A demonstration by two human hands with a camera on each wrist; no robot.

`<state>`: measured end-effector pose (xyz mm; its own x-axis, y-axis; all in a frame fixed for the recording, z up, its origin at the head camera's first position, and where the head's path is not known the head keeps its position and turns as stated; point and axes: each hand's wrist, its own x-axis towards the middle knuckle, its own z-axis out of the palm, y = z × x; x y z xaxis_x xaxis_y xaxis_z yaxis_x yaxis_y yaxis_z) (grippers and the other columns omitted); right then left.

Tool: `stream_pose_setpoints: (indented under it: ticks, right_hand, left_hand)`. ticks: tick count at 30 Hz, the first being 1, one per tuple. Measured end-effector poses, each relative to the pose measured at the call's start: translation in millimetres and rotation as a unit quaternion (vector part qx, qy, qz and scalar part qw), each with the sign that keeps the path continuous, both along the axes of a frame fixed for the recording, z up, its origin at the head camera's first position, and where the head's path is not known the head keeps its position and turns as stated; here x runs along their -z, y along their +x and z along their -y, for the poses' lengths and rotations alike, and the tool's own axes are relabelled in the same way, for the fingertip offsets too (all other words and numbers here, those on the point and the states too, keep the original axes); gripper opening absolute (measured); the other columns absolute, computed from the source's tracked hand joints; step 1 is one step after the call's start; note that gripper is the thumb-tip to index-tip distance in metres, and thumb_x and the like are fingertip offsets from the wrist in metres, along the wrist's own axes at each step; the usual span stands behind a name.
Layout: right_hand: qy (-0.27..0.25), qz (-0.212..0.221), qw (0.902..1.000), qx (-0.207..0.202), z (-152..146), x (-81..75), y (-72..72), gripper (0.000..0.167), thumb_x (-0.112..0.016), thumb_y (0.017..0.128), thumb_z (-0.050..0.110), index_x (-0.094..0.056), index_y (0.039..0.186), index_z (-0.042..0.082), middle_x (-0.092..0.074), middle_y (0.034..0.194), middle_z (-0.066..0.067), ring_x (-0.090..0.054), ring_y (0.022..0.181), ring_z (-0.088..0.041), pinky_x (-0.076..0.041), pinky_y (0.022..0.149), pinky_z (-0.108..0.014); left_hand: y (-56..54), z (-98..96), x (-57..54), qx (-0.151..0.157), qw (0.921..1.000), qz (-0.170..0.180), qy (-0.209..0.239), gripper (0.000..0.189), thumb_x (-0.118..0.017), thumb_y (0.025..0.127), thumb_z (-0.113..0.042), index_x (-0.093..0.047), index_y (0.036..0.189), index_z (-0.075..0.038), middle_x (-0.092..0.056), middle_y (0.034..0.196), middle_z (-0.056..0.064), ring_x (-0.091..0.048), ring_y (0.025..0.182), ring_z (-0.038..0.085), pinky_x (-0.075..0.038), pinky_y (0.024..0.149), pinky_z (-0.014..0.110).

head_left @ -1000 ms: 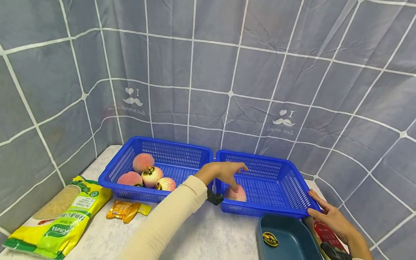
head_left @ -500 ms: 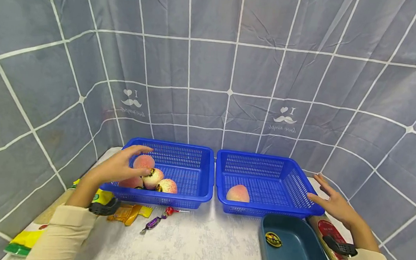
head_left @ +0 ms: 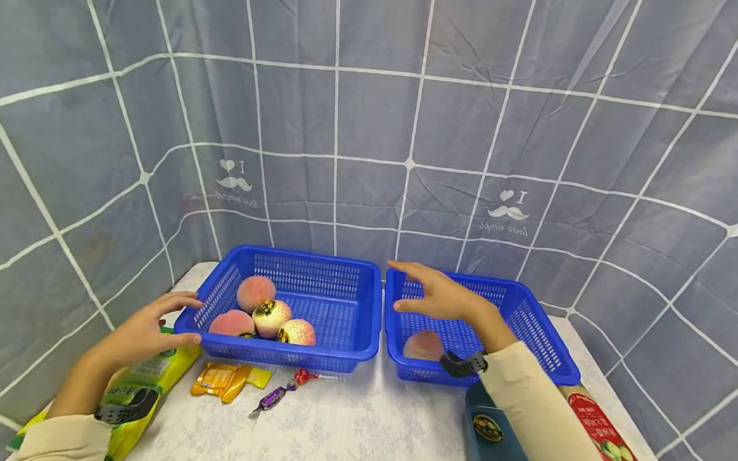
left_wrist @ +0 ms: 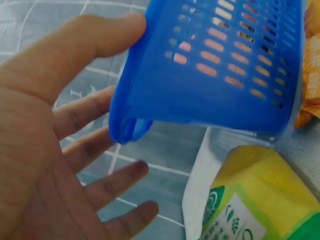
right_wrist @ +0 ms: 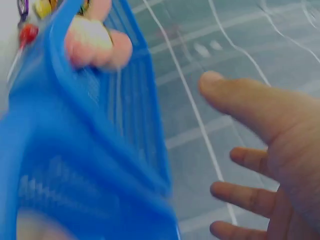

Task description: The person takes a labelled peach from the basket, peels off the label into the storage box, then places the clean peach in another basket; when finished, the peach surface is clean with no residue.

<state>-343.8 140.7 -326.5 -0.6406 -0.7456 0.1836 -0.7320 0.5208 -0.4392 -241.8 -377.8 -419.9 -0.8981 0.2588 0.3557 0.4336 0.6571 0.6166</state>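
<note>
My left hand (head_left: 147, 330) is at the left end of the left blue basket (head_left: 298, 359). In the left wrist view its thumb (left_wrist: 107, 37) touches the basket's rim, with the other fingers extended and spread beyond the edge. Several peaches (head_left: 256, 293), some with black-and-gold stickers, lie in that basket's left part. Over the right blue basket (head_left: 547, 333) my right hand (head_left: 441, 295) hovers with nothing in it, fingers extended toward the gap between the baskets. A single peach (head_left: 424, 344) sits in the right basket's near left corner, below the right wrist.
In front of the left basket lie orange wrapped snacks (head_left: 220, 380), a purple-wrapped candy (head_left: 272, 396) and a red lollipop (head_left: 301, 376). A yellow-green Knorr bag (head_left: 150, 379) is under the left forearm. A teal bin (head_left: 501, 457) and a red package (head_left: 610, 436) stand at right.
My left hand has gone from the peach in the right basket, across the left basket, to that basket's left rim. The right hand has moved left from the right basket's outer rim.
</note>
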Motion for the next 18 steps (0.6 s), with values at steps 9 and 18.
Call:
stream_pose_setpoints:
  ticks: [9, 18]
  right_hand:
    - [0.039, 0.092, 0.9940, -0.045, 93, 12.0, -28.3, 0.079, -0.074, 0.094, 0.027, -0.031, 0.159, 0.010, -0.038, 0.157, -0.016, -0.048, 0.134, -0.041, -0.044, 0.106, -0.049]
    - [0.083, 0.168, 0.9804, -0.060, 153, 39.9, -30.1, 0.071, -0.077, 0.092, 0.021, -0.043, 0.154, 0.020, -0.049, 0.148, -0.017, -0.053, 0.129, -0.040, -0.048, 0.101, -0.038]
  left_hand:
    - [-4.6, 1.7, 10.5, -0.006, 0.9982, 0.020, 0.056, 0.044, -0.081, 0.085, -0.009, -0.059, 0.121, 0.000, -0.043, 0.147, 0.027, -0.038, 0.130, 0.053, -0.036, 0.092, 0.075]
    - [-4.3, 4.3, 12.0, -0.019, 0.9958, 0.041, 0.079, 0.040, -0.081, 0.086, -0.011, -0.056, 0.116, -0.001, -0.043, 0.149, 0.026, -0.035, 0.133, 0.050, -0.034, 0.095, 0.071]
